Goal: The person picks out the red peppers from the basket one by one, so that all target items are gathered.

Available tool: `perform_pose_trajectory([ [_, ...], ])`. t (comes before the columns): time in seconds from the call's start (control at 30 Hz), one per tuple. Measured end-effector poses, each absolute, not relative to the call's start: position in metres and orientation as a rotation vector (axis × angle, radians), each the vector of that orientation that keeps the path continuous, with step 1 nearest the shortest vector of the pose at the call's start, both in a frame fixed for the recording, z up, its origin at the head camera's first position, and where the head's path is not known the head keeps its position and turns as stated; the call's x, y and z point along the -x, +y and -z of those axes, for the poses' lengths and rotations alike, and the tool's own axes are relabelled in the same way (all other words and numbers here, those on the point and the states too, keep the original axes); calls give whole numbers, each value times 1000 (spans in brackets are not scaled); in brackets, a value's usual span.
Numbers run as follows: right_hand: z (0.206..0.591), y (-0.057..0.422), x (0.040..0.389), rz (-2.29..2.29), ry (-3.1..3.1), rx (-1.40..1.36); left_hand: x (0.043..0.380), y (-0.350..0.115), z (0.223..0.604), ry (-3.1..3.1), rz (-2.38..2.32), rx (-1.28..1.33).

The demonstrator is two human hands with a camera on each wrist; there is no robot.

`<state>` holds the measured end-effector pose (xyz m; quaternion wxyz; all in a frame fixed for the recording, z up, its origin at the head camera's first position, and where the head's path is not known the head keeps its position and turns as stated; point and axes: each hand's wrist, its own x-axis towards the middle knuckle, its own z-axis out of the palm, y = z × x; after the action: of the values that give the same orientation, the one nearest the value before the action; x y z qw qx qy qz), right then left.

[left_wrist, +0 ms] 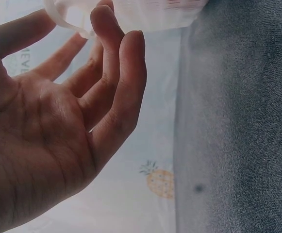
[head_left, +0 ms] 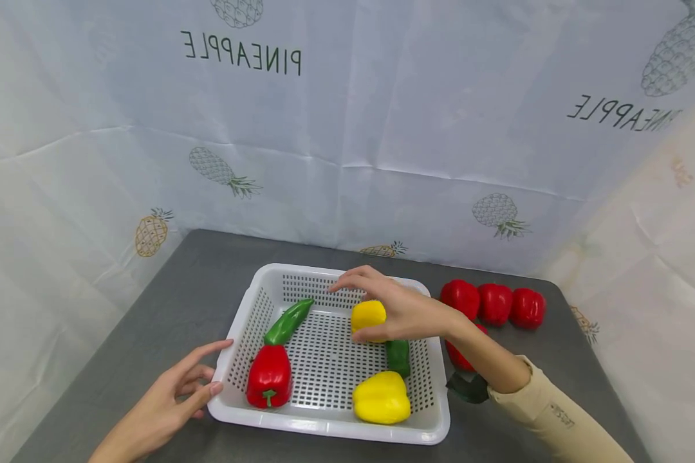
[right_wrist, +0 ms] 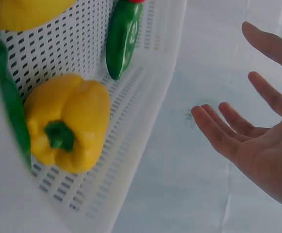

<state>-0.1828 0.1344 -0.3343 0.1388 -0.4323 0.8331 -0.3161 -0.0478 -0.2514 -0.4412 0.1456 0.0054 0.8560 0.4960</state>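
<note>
A white perforated plastic basket [head_left: 327,426] sits on the grey table. At its left rim rests my left hand [head_left: 165,399], index fingertip and thumb touching the edge, other fingers loosely bent. Over the basket's back right part hovers my right hand [head_left: 402,312], fingers spread and slightly bent. Below it lies a yellow bell pepper [head_left: 367,315], partly covered by the hand; the right wrist view shows that yellow bell pepper [right_wrist: 68,121] apart from the fingers. A green pepper [head_left: 398,360] and another yellow bell pepper [head_left: 381,399] lie in front of it.
Along the basket's left side lie a long green pepper [head_left: 289,321] and a red bell pepper [head_left: 269,376]. Several red bell peppers [head_left: 495,303] stand on the table right of the basket, one partly behind my right forearm. A pineapple-print curtain [head_left: 336,128] hangs behind the table.
</note>
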Motion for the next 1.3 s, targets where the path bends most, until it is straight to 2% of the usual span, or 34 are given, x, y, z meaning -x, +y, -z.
perform_pose_trajectory([
  [0.33, 348, 79, 187, 729, 2187, 1362, 47, -251, 442, 2456, -1428, 25],
  [0.77, 379, 16, 190, 628, 1894, 1328, 46, -256, 445, 2442, -1465, -74],
  [1.3, 398, 0, 191, 491, 1988, 1181, 45, -255, 446, 2488, -1515, -185],
])
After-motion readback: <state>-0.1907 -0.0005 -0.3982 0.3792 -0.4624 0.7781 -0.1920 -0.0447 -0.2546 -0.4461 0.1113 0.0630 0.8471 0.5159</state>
